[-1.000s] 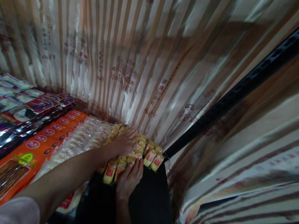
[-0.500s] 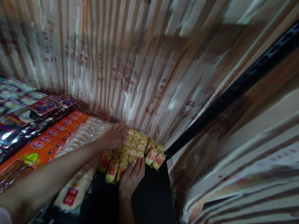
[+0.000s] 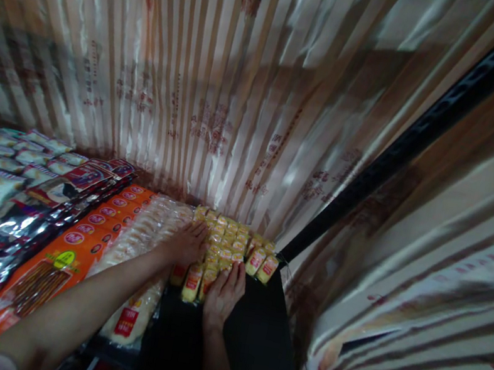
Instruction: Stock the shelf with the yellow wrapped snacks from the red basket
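Observation:
Small yellow packets (image 3: pixel 224 245) with red labels stand in close rows on a black shelf (image 3: pixel 176 338). My left hand (image 3: pixel 190 242) lies over the left side of these rows, its fingers stretched out. At the front right of the block, my right hand (image 3: pixel 224 291) touches the packets with its fingertips, palm side towards them and fingers extended. Part of the front row is hidden behind both hands. Two yellow packets with red labels (image 3: pixel 260 265) stand just right of the block, with others behind them.
Left of the yellow packets lie a row of clear-wrapped pale snacks (image 3: pixel 128 317), orange snack bags (image 3: pixel 86 227), dark shiny bags (image 3: pixel 49 195) and white packets (image 3: pixel 7 162). Corrugated printed sheeting (image 3: pixel 227 79) hangs behind. A black post (image 3: pixel 374 169) slants up from the shelf's back right corner.
My left hand has slid over the packets towards the front. My right hand stays by the front packets. The view has turned slightly left.

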Demonstrator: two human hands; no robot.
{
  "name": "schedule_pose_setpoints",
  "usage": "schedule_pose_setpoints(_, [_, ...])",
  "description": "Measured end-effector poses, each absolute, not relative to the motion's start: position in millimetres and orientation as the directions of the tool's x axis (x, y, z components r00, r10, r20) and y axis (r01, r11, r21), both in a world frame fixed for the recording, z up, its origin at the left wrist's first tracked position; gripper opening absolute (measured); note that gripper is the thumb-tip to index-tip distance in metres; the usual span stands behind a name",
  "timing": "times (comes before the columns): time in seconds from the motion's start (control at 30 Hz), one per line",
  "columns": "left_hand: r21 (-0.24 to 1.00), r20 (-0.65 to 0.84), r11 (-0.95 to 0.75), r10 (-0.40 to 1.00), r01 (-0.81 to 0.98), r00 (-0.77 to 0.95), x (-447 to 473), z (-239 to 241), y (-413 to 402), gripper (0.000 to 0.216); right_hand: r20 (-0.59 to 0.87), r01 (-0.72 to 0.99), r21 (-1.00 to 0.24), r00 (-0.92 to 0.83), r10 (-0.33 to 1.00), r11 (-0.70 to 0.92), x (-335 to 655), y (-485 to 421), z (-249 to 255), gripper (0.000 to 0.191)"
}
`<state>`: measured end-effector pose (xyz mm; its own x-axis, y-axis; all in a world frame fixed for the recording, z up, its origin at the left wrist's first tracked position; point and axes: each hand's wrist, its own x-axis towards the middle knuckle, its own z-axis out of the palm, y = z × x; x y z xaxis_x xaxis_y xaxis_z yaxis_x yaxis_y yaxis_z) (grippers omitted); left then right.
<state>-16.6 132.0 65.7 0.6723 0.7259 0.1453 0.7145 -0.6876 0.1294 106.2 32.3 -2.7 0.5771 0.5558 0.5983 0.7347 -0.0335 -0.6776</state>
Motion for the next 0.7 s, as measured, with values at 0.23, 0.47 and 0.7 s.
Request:
schedule_pose_setpoints(0.23, [0.124,0.196,-0.647,0.759,0.752,0.620,-14.4,62.8,129.7,0.058,0.570,0.716,-0.693,0.613,0.547,-0.081,105.1,32.2,-2.9,0.050])
schedule_pose_setpoints(0.47, [0.109,0.147,-0.624,0.780,0.774,0.608,-7.0,62.8,129.0,0.057,0.582,0.732,-0.677,0.594,0.555,-0.074,104.9,32.5,-1.3,0.049])
schedule_pose_setpoints(0.7, [0.065,0.323,-0.637,0.741,0.768,0.588,-7.7,59.8,126.3,0.051,0.582,0.741,-0.665,0.592,0.557,-0.092,104.0,32.5,0.4,0.051])
